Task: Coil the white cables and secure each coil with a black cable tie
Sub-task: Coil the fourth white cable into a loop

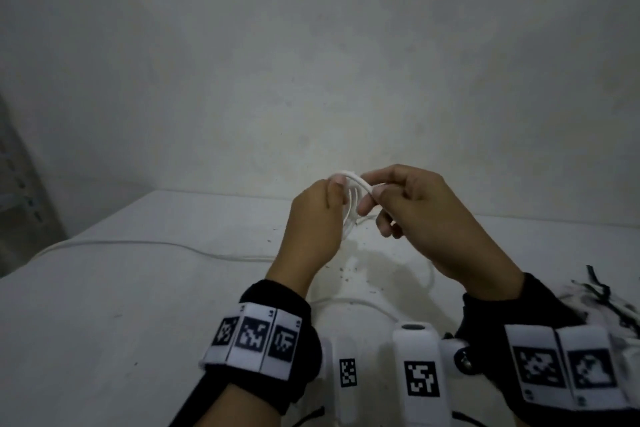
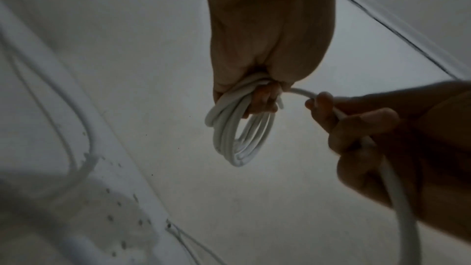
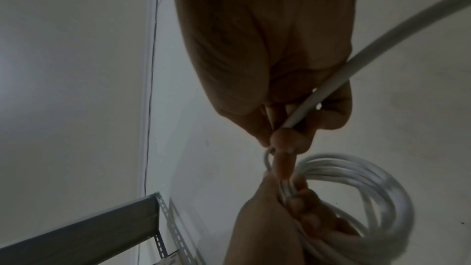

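My left hand grips a small coil of white cable above the white table; several loops hang from its curled fingers. Close beside it, my right hand pinches the free run of the same white cable, which arcs from the coil into its fingers. In the head view only the top of the cable shows between the two hands. A bunch of black cable ties lies on the table at the right, behind my right wrist.
More loose white cable trails across the table to the left, and another stretch lies between my wrists. A plain wall stands behind the table. A grey metal shelf is off to the left.
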